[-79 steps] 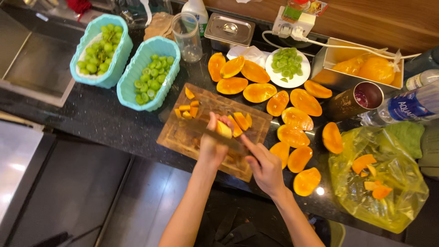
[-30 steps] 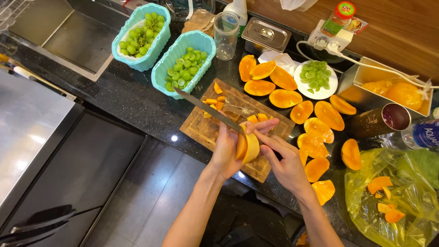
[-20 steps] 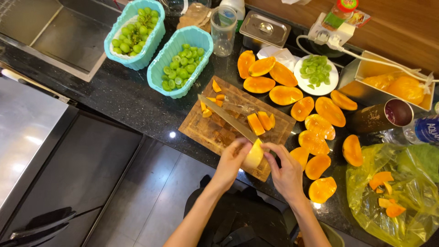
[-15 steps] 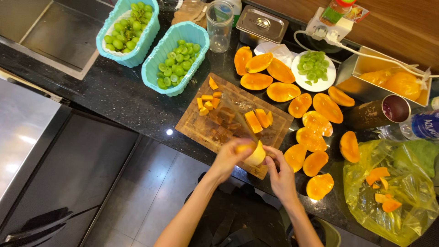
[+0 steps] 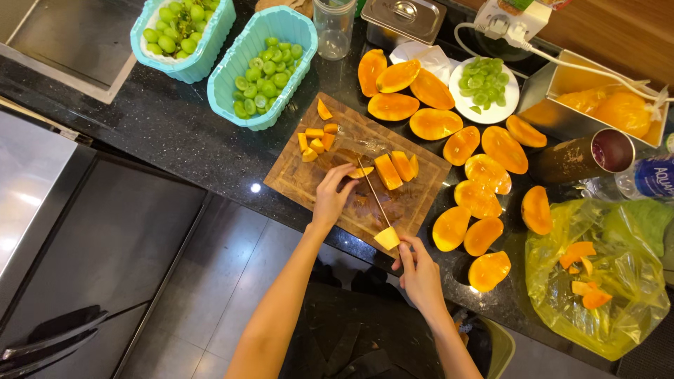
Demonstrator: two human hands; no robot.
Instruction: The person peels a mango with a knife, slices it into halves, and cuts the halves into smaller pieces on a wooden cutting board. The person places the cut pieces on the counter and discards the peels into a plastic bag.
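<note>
2 hands share the rectangular wooden cutting board [image 5: 309, 175] on the black stone table [image 5: 161, 133]: left hand [image 5: 331, 196], fingers pinching, steadies a small orange mango slice [image 5: 361, 172] while right hand [image 5: 418, 270], fingers curled, grips the thin-bladed knife [image 5: 375, 203] beside it, cut chunks [image 5: 316, 140] set aside.

Left basket of green grapes [image 5: 184, 31] cut off by top edge.

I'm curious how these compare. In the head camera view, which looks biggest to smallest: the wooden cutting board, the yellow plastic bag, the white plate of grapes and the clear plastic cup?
1. wooden cutting board and yellow plastic bag: look about alike, so I won't rank them.
2. white plate.
3. clear plastic cup, cut off by the top edge.
</note>
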